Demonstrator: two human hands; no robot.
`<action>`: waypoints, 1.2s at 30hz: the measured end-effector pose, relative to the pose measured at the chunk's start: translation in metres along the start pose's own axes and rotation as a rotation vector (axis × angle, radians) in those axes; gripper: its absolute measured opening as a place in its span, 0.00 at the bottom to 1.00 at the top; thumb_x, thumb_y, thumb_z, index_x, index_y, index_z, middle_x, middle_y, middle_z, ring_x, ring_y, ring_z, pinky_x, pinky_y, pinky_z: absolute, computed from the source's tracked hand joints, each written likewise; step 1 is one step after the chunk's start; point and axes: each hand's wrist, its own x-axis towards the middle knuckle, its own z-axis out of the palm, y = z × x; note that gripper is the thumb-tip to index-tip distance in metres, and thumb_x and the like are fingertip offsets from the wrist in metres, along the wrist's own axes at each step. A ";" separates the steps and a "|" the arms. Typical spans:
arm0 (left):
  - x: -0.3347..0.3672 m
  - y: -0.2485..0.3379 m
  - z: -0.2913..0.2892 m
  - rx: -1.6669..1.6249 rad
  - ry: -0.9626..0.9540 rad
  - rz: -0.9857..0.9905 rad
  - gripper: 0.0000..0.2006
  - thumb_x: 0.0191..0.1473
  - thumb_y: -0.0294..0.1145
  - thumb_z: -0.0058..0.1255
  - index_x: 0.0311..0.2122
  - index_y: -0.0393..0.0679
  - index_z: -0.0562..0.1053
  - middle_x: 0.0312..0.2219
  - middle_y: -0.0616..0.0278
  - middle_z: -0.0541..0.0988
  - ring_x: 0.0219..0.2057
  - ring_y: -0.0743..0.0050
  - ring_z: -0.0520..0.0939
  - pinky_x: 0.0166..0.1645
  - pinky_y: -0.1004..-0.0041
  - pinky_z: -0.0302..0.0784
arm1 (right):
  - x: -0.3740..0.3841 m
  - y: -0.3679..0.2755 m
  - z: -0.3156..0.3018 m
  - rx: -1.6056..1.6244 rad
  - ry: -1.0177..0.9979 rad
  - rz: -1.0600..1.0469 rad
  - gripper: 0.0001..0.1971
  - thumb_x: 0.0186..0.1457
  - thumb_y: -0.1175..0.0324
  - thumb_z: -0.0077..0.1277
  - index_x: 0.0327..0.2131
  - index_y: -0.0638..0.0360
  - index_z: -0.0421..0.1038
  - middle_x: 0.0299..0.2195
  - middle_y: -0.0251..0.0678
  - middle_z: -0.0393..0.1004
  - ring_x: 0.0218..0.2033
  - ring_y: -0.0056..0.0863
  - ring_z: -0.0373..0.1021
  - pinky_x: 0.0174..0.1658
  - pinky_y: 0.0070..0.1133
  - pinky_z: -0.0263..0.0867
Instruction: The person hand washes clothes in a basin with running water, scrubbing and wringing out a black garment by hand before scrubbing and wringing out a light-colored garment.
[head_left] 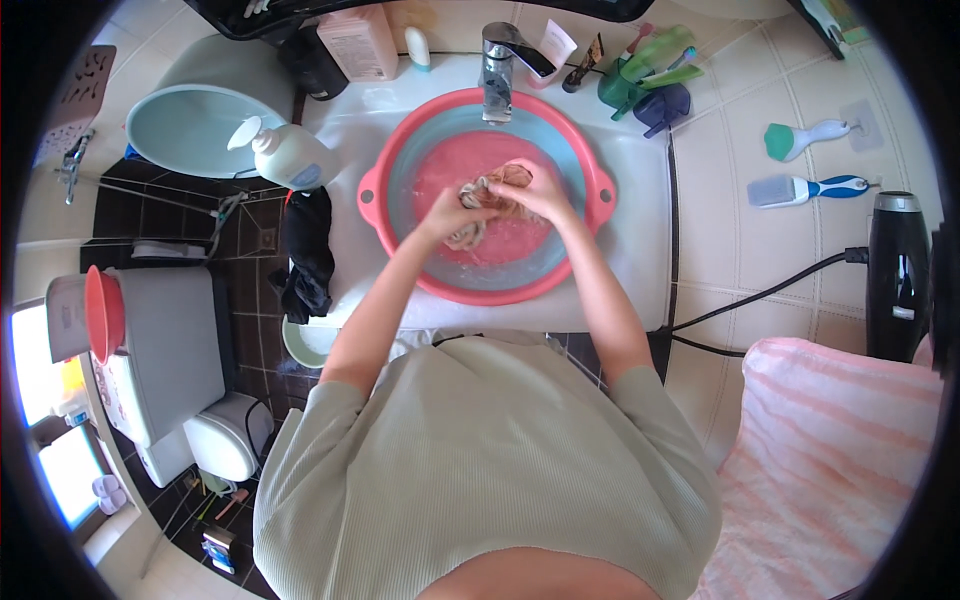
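Observation:
Both hands grip a bunched, wet-looking cloth, pale grey-white at one end and orange-brown at the other. My left hand closes round the pale end. On the opposite side, my right hand has its fingers curled into the orange-brown end. The fingers partly cover the cloth, so I cannot make out what kind of item it is. Below them is a round collapsible basin with a pink rim, a light blue wall and a pink bottom, with what looks like water in it. A chrome faucet reaches over its far edge.
The basin rests on a white sink. At its left are a white pump bottle, a dark cloth and a pale blue bucket. Toothbrushes stand in a green cup. Two brushes, a hair dryer and a pink striped towel are rightward.

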 end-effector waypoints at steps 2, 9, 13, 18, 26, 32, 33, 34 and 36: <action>-0.003 -0.011 -0.022 0.228 0.121 0.151 0.17 0.38 0.22 0.58 0.38 0.37 0.71 0.25 0.62 0.76 0.28 0.79 0.76 0.34 0.77 0.72 | -0.009 -0.011 -0.014 -0.410 -0.003 -0.120 0.14 0.43 0.63 0.58 0.33 0.57 0.71 0.29 0.33 0.71 0.29 0.23 0.69 0.36 0.18 0.65; -0.013 0.013 -0.065 0.293 -0.104 0.085 0.15 0.42 0.17 0.52 0.39 0.36 0.70 0.29 0.64 0.75 0.31 0.81 0.75 0.36 0.79 0.71 | -0.021 -0.021 -0.043 -0.613 -0.129 -0.023 0.14 0.48 0.75 0.50 0.42 0.58 0.70 0.31 0.35 0.72 0.31 0.21 0.69 0.36 0.18 0.64; -0.011 0.028 -0.064 0.528 -0.051 0.022 0.09 0.45 0.20 0.51 0.35 0.36 0.72 0.27 0.64 0.75 0.27 0.83 0.74 0.31 0.81 0.70 | -0.022 -0.024 -0.052 -0.477 -0.038 -0.008 0.11 0.51 0.71 0.46 0.40 0.55 0.71 0.30 0.40 0.74 0.32 0.28 0.72 0.36 0.22 0.65; -0.004 0.036 -0.059 0.451 0.098 0.237 0.08 0.44 0.26 0.54 0.33 0.40 0.74 0.20 0.64 0.73 0.23 0.77 0.74 0.30 0.77 0.70 | -0.027 -0.051 -0.050 -0.536 0.139 -0.184 0.11 0.55 0.68 0.41 0.41 0.58 0.66 0.32 0.41 0.73 0.34 0.35 0.71 0.38 0.22 0.64; -0.012 0.053 -0.054 0.356 0.080 0.156 0.09 0.39 0.28 0.57 0.25 0.41 0.68 0.14 0.70 0.69 0.19 0.82 0.71 0.23 0.78 0.62 | -0.041 -0.091 -0.035 -0.203 0.010 -0.242 0.15 0.49 0.76 0.47 0.43 0.58 0.64 0.35 0.35 0.72 0.40 0.26 0.69 0.41 0.22 0.63; -0.029 0.055 -0.055 0.760 0.215 0.216 0.09 0.36 0.31 0.55 0.25 0.45 0.68 0.15 0.65 0.67 0.19 0.75 0.71 0.26 0.75 0.64 | -0.049 -0.088 -0.057 -0.666 -0.092 -0.098 0.15 0.44 0.78 0.49 0.39 0.60 0.68 0.30 0.32 0.70 0.31 0.19 0.66 0.35 0.19 0.63; -0.031 0.058 -0.054 0.760 0.216 0.213 0.09 0.36 0.31 0.55 0.25 0.45 0.68 0.15 0.65 0.67 0.19 0.75 0.71 0.26 0.75 0.64 | -0.050 -0.082 -0.062 -0.867 -0.077 -0.007 0.14 0.44 0.76 0.50 0.38 0.59 0.70 0.33 0.34 0.71 0.30 0.21 0.66 0.34 0.20 0.63; -0.035 0.061 -0.055 0.775 0.191 0.194 0.08 0.37 0.29 0.54 0.26 0.44 0.69 0.16 0.66 0.68 0.20 0.76 0.70 0.27 0.76 0.65 | -0.051 -0.078 -0.067 -0.868 -0.084 -0.013 0.14 0.44 0.76 0.50 0.38 0.59 0.70 0.33 0.34 0.71 0.30 0.21 0.66 0.34 0.20 0.63; -0.041 0.063 -0.059 0.790 0.172 0.172 0.07 0.38 0.27 0.52 0.27 0.43 0.70 0.18 0.66 0.69 0.21 0.78 0.70 0.28 0.78 0.65 | -0.051 -0.070 -0.076 -0.645 -0.006 -0.033 0.11 0.45 0.75 0.49 0.36 0.59 0.72 0.30 0.36 0.70 0.27 0.23 0.66 0.33 0.20 0.62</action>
